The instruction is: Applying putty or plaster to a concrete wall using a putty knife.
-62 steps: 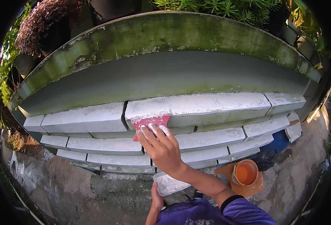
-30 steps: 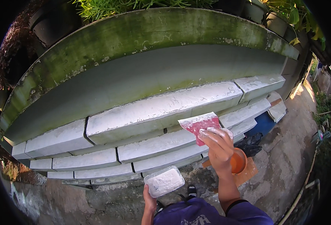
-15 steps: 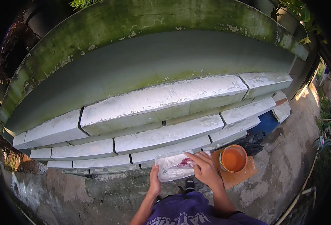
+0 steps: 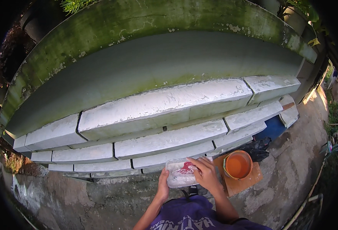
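In front of my body is a shallow, clear-white plastic tray (image 4: 169,183) with white paste (image 4: 175,167) smeared over its inside. My left hand (image 4: 162,186) grips the tray's left end, thumb along the side. At the other end, my right hand (image 4: 208,174) has its fingers bent over a flat red tool (image 4: 187,166), which looks like a scraper. White paste streaks the tool, and its lower part rests in or just above the tray. The right fingers cover part of the tool and the tray's right end.
Ahead rise stepped ledges (image 4: 165,100) with white-coated tops and dark gaps, below a mossy green curved wall (image 4: 149,19). To the right, an orange bucket (image 4: 225,171) stands on a brown board (image 4: 249,183), beside a black plastic bag (image 4: 260,150) and something blue (image 4: 270,129).
The tray and my left hand have shifted slightly right. The red tool has turned in my right hand, and more of its red surface shows.
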Motion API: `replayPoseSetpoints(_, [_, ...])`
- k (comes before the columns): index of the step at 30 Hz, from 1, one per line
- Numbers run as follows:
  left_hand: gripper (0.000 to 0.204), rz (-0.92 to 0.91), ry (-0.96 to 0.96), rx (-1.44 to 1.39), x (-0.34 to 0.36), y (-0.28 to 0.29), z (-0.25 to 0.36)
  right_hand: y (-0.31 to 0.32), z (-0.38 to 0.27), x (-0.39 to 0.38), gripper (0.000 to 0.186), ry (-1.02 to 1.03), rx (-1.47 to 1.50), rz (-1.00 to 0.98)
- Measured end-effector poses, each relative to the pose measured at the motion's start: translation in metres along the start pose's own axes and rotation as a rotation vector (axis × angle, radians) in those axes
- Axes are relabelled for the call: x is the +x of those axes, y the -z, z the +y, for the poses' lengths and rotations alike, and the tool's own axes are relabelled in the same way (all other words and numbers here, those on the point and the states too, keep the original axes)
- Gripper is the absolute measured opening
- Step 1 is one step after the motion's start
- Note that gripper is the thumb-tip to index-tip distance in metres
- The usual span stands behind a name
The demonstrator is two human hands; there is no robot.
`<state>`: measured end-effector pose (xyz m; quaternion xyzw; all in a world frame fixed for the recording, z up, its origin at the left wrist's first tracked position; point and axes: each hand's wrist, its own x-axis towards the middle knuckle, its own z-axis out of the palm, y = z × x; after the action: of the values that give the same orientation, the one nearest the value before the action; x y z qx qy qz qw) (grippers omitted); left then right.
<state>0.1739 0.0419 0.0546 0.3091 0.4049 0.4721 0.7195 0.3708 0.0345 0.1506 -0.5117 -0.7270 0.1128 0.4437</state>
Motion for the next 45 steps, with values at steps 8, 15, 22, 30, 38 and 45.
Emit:
replayPoseSetpoints(8, [0.058, 0.004, -0.003, -0.026, 0.002, -0.001, -0.007, -0.009, 0.008, -0.002, 0.047, 0.015, 0.020, 0.128])
replayPoseSetpoints(15, [0.061, 0.014, -0.065, 0.100, 0.003, 0.003, -0.010, -0.008, 0.008, -0.003, 0.050, 0.072, -0.124, 0.081])
replayPoseSetpoints(22, [0.061, 0.031, -0.056, 0.051, -0.001, 0.005, -0.007, -0.020, 0.008, -0.002, 0.046, 0.046, -0.153, 0.056])
replayPoseSetpoints(30, [0.058, 0.028, -0.040, 0.032, -0.006, 0.008, -0.006, -0.021, 0.004, -0.006, 0.043, -0.014, -0.086, 0.040])
replayPoseSetpoints(38, [0.056, 0.014, 0.011, -0.005, -0.003, 0.004, 0.001, -0.020, 0.003, 0.009, 0.040, -0.051, -0.072, 0.096])
replayPoseSetpoints(45, [0.062, 0.018, -0.008, -0.039, 0.000, 0.009, -0.004, -0.013, 0.000, 0.018, 0.041, -0.011, -0.110, -0.030])
